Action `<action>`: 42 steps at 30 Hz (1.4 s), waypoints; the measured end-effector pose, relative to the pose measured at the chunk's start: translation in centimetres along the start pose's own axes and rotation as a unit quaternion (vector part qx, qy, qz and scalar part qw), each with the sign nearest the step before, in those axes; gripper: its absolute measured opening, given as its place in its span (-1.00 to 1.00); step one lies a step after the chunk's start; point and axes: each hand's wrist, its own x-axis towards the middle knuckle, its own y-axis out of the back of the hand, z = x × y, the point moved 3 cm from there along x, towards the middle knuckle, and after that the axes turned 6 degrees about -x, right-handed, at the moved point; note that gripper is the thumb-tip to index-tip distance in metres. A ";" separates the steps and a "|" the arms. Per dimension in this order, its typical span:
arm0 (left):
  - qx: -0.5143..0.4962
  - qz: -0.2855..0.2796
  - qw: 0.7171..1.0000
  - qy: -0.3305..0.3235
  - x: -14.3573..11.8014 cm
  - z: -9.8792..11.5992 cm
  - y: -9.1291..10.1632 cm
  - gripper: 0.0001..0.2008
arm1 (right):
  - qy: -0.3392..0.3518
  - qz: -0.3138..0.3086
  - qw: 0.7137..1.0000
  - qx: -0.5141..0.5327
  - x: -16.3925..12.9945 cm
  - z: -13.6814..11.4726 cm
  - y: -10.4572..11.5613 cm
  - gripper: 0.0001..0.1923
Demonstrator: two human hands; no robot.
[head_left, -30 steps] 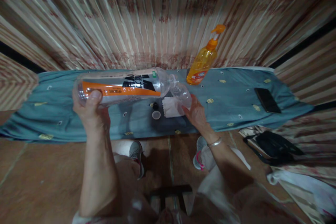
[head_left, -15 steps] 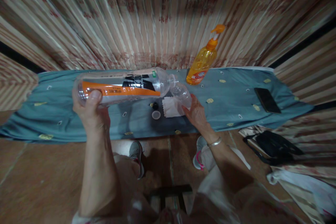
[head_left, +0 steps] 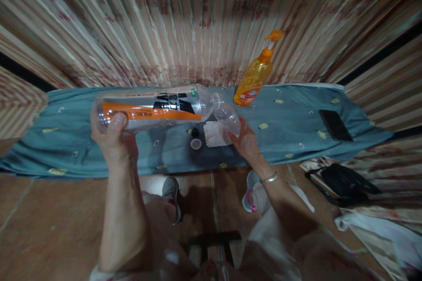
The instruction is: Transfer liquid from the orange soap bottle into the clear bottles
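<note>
- While the left hand wraps around the base end of one large clear bottle with an orange and black label, it holds that bottle lying almost level above the table, neck pointing right.
- One small clear bottle is gripped in the right hand, tilted, its mouth right at the mouth of the large bottle; both are held over the middle of the table, near its front edge.
- One silver bangle sits on the right wrist.
- Below the two mouths, on the blue-green cloth covering the table, lie two caps: one dark cap and one pale cap, just beside each other.
- One white folded tissue lies just right of the caps.
- One orange pump bottle stands at the back edge, by the striped curtain.
- One black phone lies flat toward the table's right end.
- One black bag rests on the floor below that end.
</note>
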 end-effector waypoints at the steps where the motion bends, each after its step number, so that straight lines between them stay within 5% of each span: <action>1: -0.006 0.001 1.000 0.001 0.0 -0.1 0.1 -0.26 | 0.000 0.002 1.000 -0.001 0.0 0.0 0.0 -0.37; 26: -0.108 0.039 0.993 0.005 -0.3 0.8 -0.6 -0.44 | -0.004 -0.001 1.000 -0.017 0.0 0.0 -0.2 -0.37; 42: -0.064 0.026 0.998 0.010 0.0 0.5 -0.4 -0.35 | -0.015 -0.004 1.000 -0.001 0.0 0.0 0.0 -0.37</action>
